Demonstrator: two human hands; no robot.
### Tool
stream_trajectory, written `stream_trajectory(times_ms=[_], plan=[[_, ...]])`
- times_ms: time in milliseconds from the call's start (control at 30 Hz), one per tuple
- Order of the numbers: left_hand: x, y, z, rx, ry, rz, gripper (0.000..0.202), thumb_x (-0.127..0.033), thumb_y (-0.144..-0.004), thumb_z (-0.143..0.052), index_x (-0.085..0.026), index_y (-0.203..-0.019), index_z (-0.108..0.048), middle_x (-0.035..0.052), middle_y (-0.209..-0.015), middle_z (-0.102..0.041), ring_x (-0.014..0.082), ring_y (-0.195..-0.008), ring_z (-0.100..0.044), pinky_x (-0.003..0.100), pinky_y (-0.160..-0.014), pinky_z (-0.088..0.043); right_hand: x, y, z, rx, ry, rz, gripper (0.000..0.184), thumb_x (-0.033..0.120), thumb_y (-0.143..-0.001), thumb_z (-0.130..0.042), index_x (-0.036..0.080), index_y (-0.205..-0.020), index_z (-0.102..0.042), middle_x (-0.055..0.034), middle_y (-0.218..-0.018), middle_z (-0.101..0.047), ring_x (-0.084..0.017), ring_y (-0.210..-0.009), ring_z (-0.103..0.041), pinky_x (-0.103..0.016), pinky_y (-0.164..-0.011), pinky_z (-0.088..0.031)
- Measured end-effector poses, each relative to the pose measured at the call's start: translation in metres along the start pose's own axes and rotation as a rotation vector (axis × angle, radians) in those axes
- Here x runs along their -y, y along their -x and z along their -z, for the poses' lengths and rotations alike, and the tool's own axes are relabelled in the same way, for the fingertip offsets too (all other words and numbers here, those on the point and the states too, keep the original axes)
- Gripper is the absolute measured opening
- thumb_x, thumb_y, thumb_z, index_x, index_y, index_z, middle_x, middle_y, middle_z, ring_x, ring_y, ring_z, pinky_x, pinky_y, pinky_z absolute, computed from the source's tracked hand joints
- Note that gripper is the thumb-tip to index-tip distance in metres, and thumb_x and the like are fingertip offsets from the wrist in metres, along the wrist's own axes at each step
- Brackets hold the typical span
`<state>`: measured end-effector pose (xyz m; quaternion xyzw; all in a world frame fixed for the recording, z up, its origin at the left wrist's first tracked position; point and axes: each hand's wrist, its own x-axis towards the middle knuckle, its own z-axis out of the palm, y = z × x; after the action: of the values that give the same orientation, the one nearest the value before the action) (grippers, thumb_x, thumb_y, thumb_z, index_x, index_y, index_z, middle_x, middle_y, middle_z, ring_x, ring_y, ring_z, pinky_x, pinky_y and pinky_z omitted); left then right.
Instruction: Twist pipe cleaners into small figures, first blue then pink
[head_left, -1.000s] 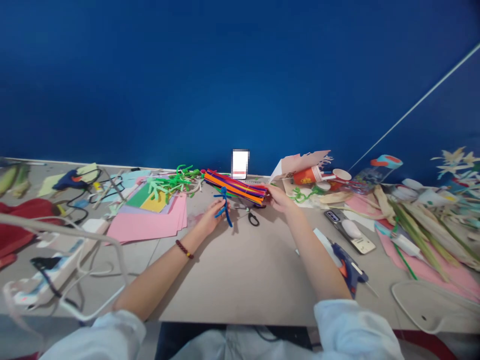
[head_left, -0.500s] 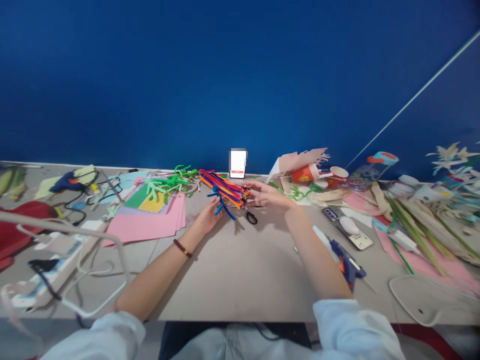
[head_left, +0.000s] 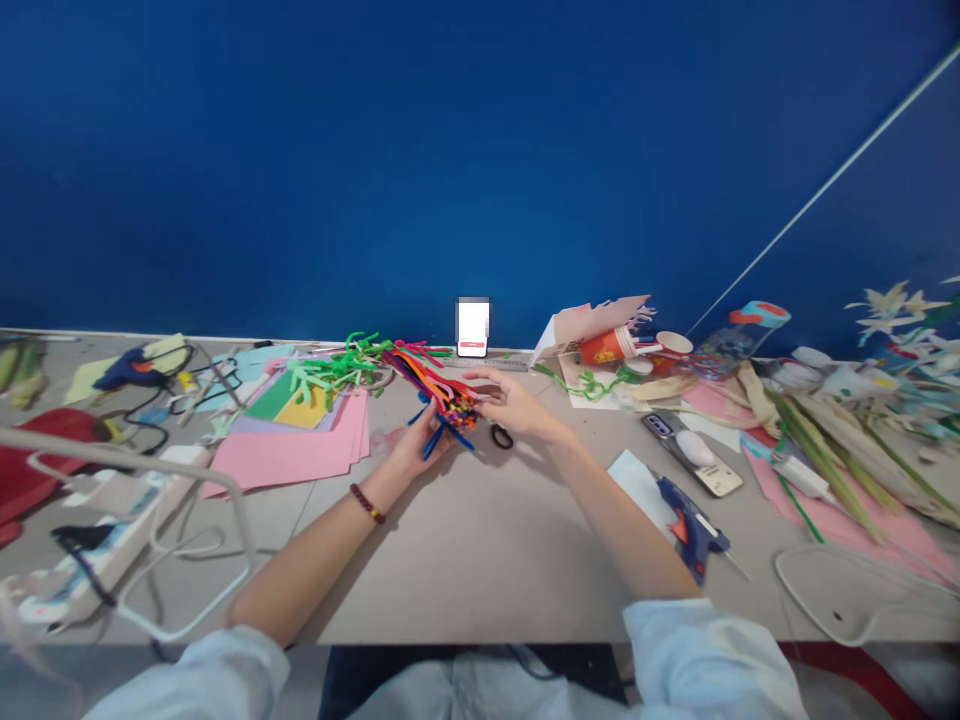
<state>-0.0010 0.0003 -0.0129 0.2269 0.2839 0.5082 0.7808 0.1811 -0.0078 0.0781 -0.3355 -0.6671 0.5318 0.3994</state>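
A thick bundle of pipe cleaners (head_left: 435,375), in red, orange, pink, purple and blue, is held above the table with its cut ends facing me. My left hand (head_left: 421,440) is closed around the bundle from below, and bent blue pipe cleaners (head_left: 439,437) stick out by its fingers. From the right, my right hand (head_left: 514,402) has its fingers against the near end of the bundle, thumb and fingers curled at its side. Scissors with a black handle (head_left: 501,436) lie just under the right hand, their blades hidden.
Green pipe cleaners (head_left: 337,368) and pink sheets (head_left: 289,450) lie left. A phone (head_left: 472,328) stands against the blue wall. A ruler (head_left: 504,365), paper cups (head_left: 606,347), another phone (head_left: 724,482) and a blue glue gun (head_left: 697,530) are right. A power strip (head_left: 112,540) with cables sits left.
The bundle has tilted so its near ends point more towards me and have come down and left. My right hand has followed, moving left and slightly down.
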Motion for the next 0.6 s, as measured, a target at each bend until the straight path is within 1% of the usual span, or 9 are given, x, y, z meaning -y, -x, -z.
stream_trajectory(times_ms=[100, 167, 233, 300, 367, 433, 533, 600], plan=[[-0.002, 0.003, -0.002, -0.015, 0.055, -0.021, 0.033, -0.042, -0.082, -0.06, -0.018, -0.104, -0.063, 0.0053, -0.094, -0.07, 0.0172, -0.079, -0.065, 0.028, -0.073, -0.053, 0.0, 0.001, -0.004, 0.028, -0.007, 0.021, 0.045, 0.012, -0.073, -0.054, 0.025, -0.115, -0.054, -0.0045, -0.123, -0.057, -0.019, -0.113, -0.055, -0.036, -0.094, -0.047], [-0.004, 0.005, -0.006, -0.018, 0.088, -0.029, 0.032, -0.042, -0.082, -0.06, -0.017, -0.102, -0.063, 0.0055, -0.093, -0.07, 0.0173, -0.079, -0.065, 0.028, -0.073, -0.053, 0.001, 0.001, -0.003, 0.005, -0.006, 0.015, 0.042, 0.01, -0.072, -0.052, 0.025, -0.112, -0.055, -0.0036, -0.121, -0.058, -0.018, -0.111, -0.056, -0.034, -0.092, -0.049], [-0.007, 0.007, -0.01, -0.009, 0.102, -0.016, 0.033, -0.043, -0.082, -0.059, -0.016, -0.101, -0.063, 0.0062, -0.093, -0.07, 0.0179, -0.08, -0.065, 0.028, -0.073, -0.053, 0.001, 0.001, 0.001, -0.042, 0.006, -0.009, 0.037, 0.01, -0.072, -0.052, 0.024, -0.106, -0.057, -0.0035, -0.115, -0.061, -0.017, -0.105, -0.059, -0.033, -0.089, -0.05], [-0.008, 0.009, -0.012, -0.002, 0.103, 0.001, 0.033, -0.044, -0.082, -0.059, -0.016, -0.1, -0.063, 0.0067, -0.092, -0.07, 0.0184, -0.08, -0.065, 0.029, -0.072, -0.053, 0.003, 0.001, 0.004, -0.067, 0.043, -0.03, 0.029, 0.011, -0.072, -0.054, 0.022, -0.098, -0.059, -0.0035, -0.103, -0.064, -0.017, -0.097, -0.061, -0.033, -0.085, -0.051], [-0.008, 0.009, -0.013, 0.003, 0.103, 0.007, 0.033, -0.044, -0.082, -0.059, -0.017, -0.099, -0.064, 0.0066, -0.09, -0.07, 0.0184, -0.078, -0.065, 0.029, -0.071, -0.053, 0.004, 0.002, 0.006, -0.051, 0.098, -0.035, 0.021, 0.014, -0.072, -0.058, 0.02, -0.091, -0.061, -0.0036, -0.094, -0.066, -0.017, -0.089, -0.063, -0.032, -0.082, -0.051], [-0.008, 0.009, -0.014, 0.009, 0.104, 0.005, 0.033, -0.045, -0.082, -0.059, -0.017, -0.099, -0.064, 0.0065, -0.089, -0.07, 0.0181, -0.075, -0.065, 0.028, -0.07, -0.053, 0.005, 0.003, 0.007, -0.031, 0.154, -0.035, 0.017, 0.019, -0.072, -0.062, 0.018, -0.089, -0.064, -0.0047, -0.092, -0.067, -0.017, -0.085, -0.063, -0.032, -0.079, -0.051], [-0.008, 0.01, -0.017, 0.015, 0.103, 0.007, 0.033, -0.045, -0.082, -0.059, -0.016, -0.097, -0.064, 0.0068, -0.087, -0.071, 0.0174, -0.072, -0.066, 0.028, -0.068, -0.053, 0.003, 0.003, 0.005, -0.016, 0.198, -0.045, 0.017, 0.027, -0.073, -0.065, 0.018, -0.088, -0.067, -0.0063, -0.091, -0.069, -0.019, -0.081, -0.064, -0.033, -0.077, -0.05], [-0.008, 0.011, -0.019, 0.02, 0.097, 0.015, 0.034, -0.045, -0.082, -0.058, -0.015, -0.096, -0.064, 0.0075, -0.088, -0.071, 0.0178, -0.073, -0.066, 0.028, -0.069, -0.054, 0.0, 0.003, 0.004, -0.008, 0.213, -0.058, 0.016, 0.029, -0.074, -0.065, 0.017, -0.085, -0.069, -0.0065, -0.087, -0.07, -0.02, -0.08, -0.064, -0.032, -0.075, -0.049]])
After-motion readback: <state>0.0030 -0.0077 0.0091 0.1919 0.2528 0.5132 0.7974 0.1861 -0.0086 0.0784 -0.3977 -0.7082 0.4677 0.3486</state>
